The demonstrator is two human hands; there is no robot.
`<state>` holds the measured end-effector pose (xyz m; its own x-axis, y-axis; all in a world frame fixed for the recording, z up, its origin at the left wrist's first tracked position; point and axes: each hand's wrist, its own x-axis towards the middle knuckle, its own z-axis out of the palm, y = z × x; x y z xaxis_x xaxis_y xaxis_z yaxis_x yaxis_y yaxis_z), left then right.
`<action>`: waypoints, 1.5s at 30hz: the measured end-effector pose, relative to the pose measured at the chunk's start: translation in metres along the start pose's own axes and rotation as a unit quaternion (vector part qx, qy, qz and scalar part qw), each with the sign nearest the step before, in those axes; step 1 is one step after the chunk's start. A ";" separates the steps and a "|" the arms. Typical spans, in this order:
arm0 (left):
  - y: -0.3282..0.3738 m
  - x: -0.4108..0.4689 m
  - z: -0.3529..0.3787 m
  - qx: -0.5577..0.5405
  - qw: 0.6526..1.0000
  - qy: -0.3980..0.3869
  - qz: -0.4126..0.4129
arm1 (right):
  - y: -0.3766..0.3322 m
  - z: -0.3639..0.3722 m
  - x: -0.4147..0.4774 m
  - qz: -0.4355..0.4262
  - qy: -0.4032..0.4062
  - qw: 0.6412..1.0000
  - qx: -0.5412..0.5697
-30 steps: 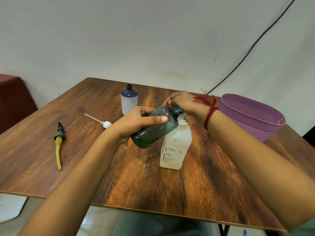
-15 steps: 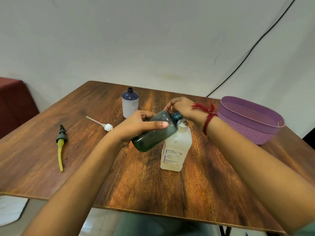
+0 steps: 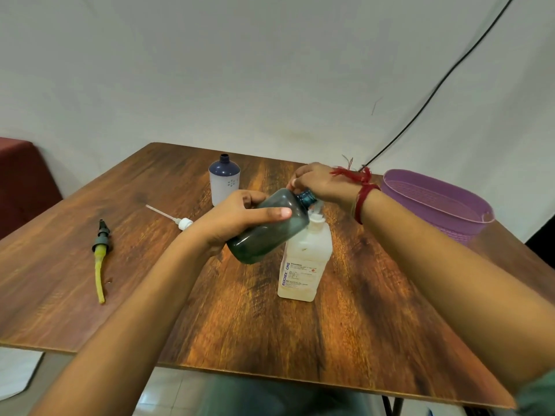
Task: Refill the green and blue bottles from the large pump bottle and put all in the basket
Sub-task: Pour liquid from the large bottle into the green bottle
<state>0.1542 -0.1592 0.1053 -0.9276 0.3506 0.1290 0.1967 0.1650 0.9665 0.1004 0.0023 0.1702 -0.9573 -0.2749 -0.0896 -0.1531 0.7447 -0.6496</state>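
Two loose caps: a dark cap with a yellow tube (image 3: 100, 259) lies near the left edge of the bench (image 3: 345, 340); a white pump cap (image 3: 183, 223) with its straw lies further in. Neither is on a bottle.
Blue bottle (image 3: 224, 181): upright and uncapped toward the far edge, well apart from the basket. I cannot tell whether it holds any liquid.
Left hand (image 3: 231, 226): fingers (image 3: 250, 198) and thumb are clamped round the green bottle (image 3: 268, 228), held tilted above the bench with its open neck at the spout.
Large pump bottle (image 3: 306, 262): stands near the bench's middle, just under that neck.
Right hand (image 3: 322, 184): fingers are curled down over the pump top; the contact is mostly hidden behind the green neck.
Basket (image 3: 468, 232): purple, by the right edge toward the far corner; none of the three bottles is in it.
Progress: early, by my reading. The green refill looks under way; the blue refill, any recapping and all three placements are left.
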 end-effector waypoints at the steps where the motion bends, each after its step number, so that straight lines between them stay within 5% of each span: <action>1: 0.000 0.000 0.000 0.001 1.000 -0.002 -0.001 | 0.001 0.000 0.001 0.002 -0.002 1.000 0.011; 17: -0.007 0.002 -0.001 -0.015 0.999 -0.033 0.003 | 0.013 0.008 0.003 -0.023 0.023 0.999 0.025; 30: -0.006 0.007 -0.003 0.000 0.999 -0.031 0.009 | 0.005 -0.001 0.005 0.008 -0.051 0.999 -0.009; 45: -0.005 0.001 0.000 -0.009 0.999 -0.030 -0.005 | 0.015 0.008 0.003 -0.010 0.004 0.999 0.044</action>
<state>0.1527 -0.1597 0.1006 -0.9087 0.4038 0.1061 0.1809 0.1516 0.9718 0.0969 0.0077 0.1538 -0.9562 -0.2846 -0.0692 -0.1515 0.6827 -0.7148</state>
